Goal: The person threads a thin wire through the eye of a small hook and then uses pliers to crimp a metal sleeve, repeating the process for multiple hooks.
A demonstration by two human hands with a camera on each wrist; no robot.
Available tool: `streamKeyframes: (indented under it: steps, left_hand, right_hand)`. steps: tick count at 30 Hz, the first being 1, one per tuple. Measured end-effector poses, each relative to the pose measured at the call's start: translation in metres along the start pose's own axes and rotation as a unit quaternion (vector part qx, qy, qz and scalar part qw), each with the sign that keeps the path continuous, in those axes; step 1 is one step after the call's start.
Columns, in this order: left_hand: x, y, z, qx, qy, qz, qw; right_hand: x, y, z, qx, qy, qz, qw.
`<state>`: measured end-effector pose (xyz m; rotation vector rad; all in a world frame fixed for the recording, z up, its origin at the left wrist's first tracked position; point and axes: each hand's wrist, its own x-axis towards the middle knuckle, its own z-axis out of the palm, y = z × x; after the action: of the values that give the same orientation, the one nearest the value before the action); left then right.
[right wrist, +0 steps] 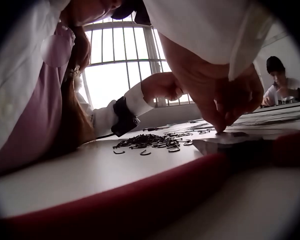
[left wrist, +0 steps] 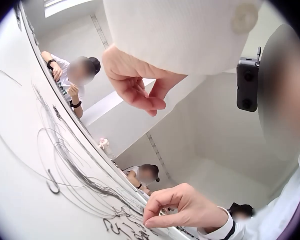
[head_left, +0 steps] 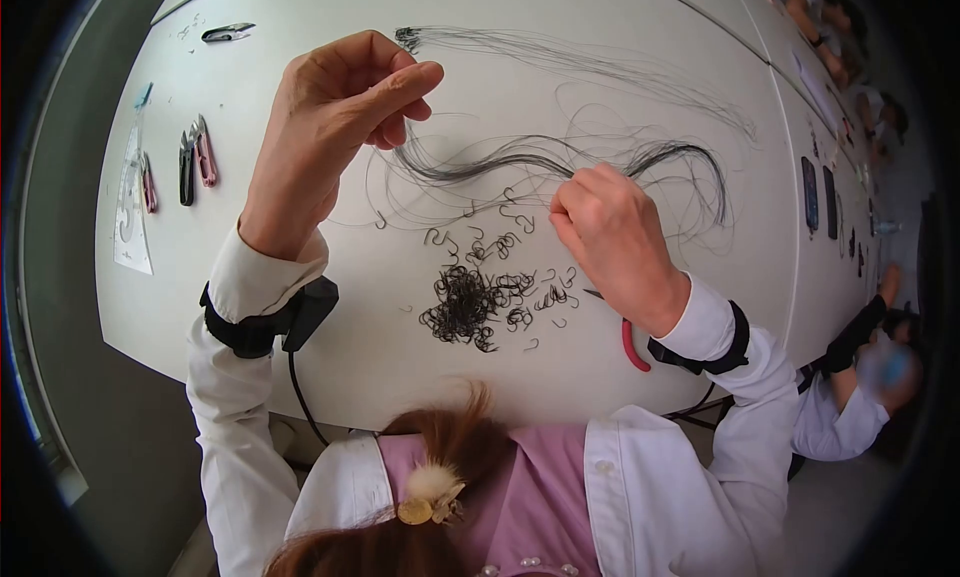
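My left hand [head_left: 345, 102] is raised over the left side of the table, thumb and fingertips together. I cannot tell whether a fine strand is between them. Below it, a loose bundle of dark fishing line [head_left: 480, 167] winds across the white table. My right hand [head_left: 610, 237] is low over the bundle, its fingertips pinching at the line; in the right wrist view its fingertips [right wrist: 220, 127] come down to the tabletop. Black fish hooks [head_left: 465, 302] are heaped between the hands, with loose ones scattered around. Red-handled pliers [head_left: 633, 347] lie beside the right wrist.
Another line bundle [head_left: 570, 57], hooks clustered at its left end, stretches along the far side. Snips [head_left: 205, 152] and a clear ruler [head_left: 130, 217] lie at the left; more snips [head_left: 228, 33] are farther back. Phones [head_left: 810, 192] and people are beyond the right edge.
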<state>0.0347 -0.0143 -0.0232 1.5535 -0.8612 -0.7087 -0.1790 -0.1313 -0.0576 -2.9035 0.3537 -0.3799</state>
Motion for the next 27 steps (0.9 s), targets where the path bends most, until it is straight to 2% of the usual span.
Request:
streamKeyframes:
  steps: [3,8,10,13,14,16,21,27]
  left_hand:
    - [-0.008,0.003,0.005,-0.018,-0.019,0.016,1.000]
    - [-0.018,0.007,0.012,-0.027,-0.078,0.007,0.997]
    - [-0.021,0.005,0.014,-0.045,-0.090,0.000,0.995]
    - [-0.025,0.005,0.019,0.077,-0.110,0.066,0.989]
    - [-0.027,0.005,0.023,0.078,-0.109,0.064,0.989]
    - [-0.029,0.004,0.030,0.164,-0.117,0.156,0.967]
    - [-0.033,0.008,0.033,0.188,-0.140,0.149,0.961]
    - [-0.036,0.008,0.035,0.169,-0.147,0.110,0.968]
  right_hand:
    - [-0.001,-0.001,0.003,0.009,-0.024,0.030,0.999]
    - [-0.001,0.007,0.004,0.030,-0.048,-0.022,0.998]
    - [0.001,0.005,-0.003,0.057,-0.047,-0.017,0.997]
    - [0.005,0.001,-0.020,0.103,-0.034,-0.012,0.994]
    - [0.006,0.000,-0.026,0.117,-0.020,-0.007,0.993]
    - [0.006,-0.001,-0.038,0.118,-0.027,0.013,0.993]
    - [-0.015,0.021,-0.041,0.109,-0.081,0.045,0.990]
    - [-0.032,0.020,-0.026,0.098,-0.045,0.058,0.992]
